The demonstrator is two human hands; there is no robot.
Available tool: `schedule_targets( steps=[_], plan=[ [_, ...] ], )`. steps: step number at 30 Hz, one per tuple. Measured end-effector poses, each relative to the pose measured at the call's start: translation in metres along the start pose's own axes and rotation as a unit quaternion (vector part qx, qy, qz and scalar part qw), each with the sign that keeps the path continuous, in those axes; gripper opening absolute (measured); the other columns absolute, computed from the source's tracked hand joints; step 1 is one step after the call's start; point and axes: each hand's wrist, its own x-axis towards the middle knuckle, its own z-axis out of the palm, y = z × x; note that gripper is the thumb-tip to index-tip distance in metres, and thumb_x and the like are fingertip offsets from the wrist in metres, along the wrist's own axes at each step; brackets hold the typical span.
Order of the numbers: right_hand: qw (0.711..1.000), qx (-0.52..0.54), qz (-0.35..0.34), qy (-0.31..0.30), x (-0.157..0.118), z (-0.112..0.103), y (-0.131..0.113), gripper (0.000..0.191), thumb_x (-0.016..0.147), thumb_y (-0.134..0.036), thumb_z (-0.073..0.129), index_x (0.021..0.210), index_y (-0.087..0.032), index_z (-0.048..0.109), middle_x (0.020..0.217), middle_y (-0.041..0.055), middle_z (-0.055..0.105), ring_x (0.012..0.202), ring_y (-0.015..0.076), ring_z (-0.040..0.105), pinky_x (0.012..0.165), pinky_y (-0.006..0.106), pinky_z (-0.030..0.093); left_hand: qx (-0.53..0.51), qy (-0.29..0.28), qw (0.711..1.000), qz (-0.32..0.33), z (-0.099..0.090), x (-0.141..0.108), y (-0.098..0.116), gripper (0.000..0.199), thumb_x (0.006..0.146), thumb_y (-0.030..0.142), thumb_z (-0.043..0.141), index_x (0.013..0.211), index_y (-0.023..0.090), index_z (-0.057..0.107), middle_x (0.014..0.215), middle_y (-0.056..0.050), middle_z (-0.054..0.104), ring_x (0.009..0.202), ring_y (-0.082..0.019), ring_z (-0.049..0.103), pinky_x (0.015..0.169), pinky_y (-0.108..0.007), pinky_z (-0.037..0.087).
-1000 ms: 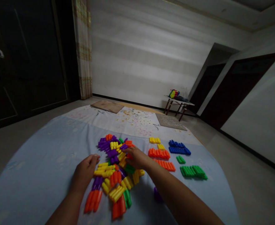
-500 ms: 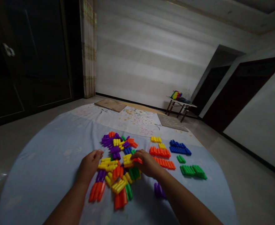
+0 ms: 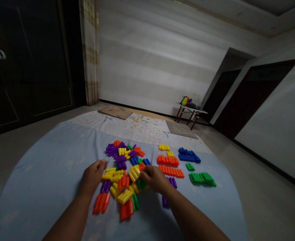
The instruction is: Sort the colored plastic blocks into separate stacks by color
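A loose pile of colourful ridged plastic building blocks lies between my hands, with a purple block [image 3: 121,162] and an orange block [image 3: 101,203] among them. My right hand [image 3: 153,177] is at the pile's right side, thumb and fingers pinched on the edge of a yellow block [image 3: 134,173], which looks tilted up. Left of the pile, my left hand [image 3: 93,175] is curled closed beside some yellow blocks [image 3: 112,174], and no block shows in it. Part of the green block [image 3: 141,183] is hidden by my right hand.
Right of the pile, blocks lie grouped by colour: yellow [image 3: 164,147], orange [image 3: 171,171], blue [image 3: 189,155], green [image 3: 202,179] and purple [image 3: 165,202]. Two flat boards [image 3: 115,112] rest at the table's far edge. A small side table [image 3: 191,108] stands by the wall.
My right hand has closed on the yellow block and turned it up. More of the purple blocks near my right forearm now shows. The left hand stays curled; the view has shifted slightly.
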Motion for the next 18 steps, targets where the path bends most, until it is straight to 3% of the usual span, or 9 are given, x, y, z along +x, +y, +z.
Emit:
schedule_targets(
  steps=[3,6,10,14,18],
  plan=[
    [0.998,-0.062,-0.021,0.026,-0.001,-0.003,0.0,0.015,0.082,-0.022,0.049,0.08,-0.017,0.063,0.071,0.001,0.062,0.065,0.0129,0.055,0.056,0.022,0.037,0.0,-0.002,1.0,0.0,-0.001,-0.002,0.002,0.042,0.076,0.051,0.039,0.084,0.017,0.062,0.082,-0.007,0.07,0.082,-0.021,0.065,0.069,-0.026,0.049],
    [0.991,-0.083,-0.096,0.051,-0.004,-0.009,-0.005,0.019,0.078,-0.017,0.053,0.095,-0.017,0.063,0.091,0.0058,0.063,0.085,0.0174,0.055,0.073,0.027,0.041,0.008,0.0,1.0,0.001,-0.003,-0.003,0.005,0.043,0.076,0.052,0.039,0.085,0.018,0.063,0.081,-0.007,0.07,0.082,-0.021,0.065,0.07,-0.026,0.049],
    [0.972,-0.108,-0.209,-0.011,-0.002,-0.012,-0.014,0.045,0.072,-0.012,0.057,0.116,-0.021,0.054,0.118,0.0067,0.055,0.108,0.0208,0.046,0.091,0.033,0.036,0.004,-0.002,1.0,-0.004,-0.004,-0.001,0.005,0.044,0.073,0.054,0.04,0.085,0.018,0.063,0.081,-0.006,0.071,0.083,-0.022,0.065,0.069,-0.027,0.05],
    [0.952,-0.191,-0.225,-0.08,0.006,-0.007,-0.021,0.048,0.072,-0.02,0.062,0.12,-0.024,0.052,0.116,0.0063,0.057,0.106,0.0257,0.045,0.089,0.04,0.036,-0.004,-0.002,1.0,-0.006,-0.004,0.002,0.002,0.044,0.071,0.055,0.041,0.083,0.019,0.064,0.081,-0.007,0.071,0.084,-0.023,0.066,0.068,-0.028,0.051],
    [0.942,-0.234,-0.219,-0.099,0.011,-0.006,-0.022,0.045,0.073,-0.024,0.062,0.117,-0.024,0.054,0.111,0.0073,0.059,0.1,0.0266,0.048,0.084,0.042,0.037,-0.002,0.002,1.0,-0.003,-0.005,0.002,0.003,0.044,0.07,0.055,0.041,0.08,0.019,0.064,0.079,-0.007,0.071,0.083,-0.023,0.066,0.067,-0.027,0.052]
  ],
)
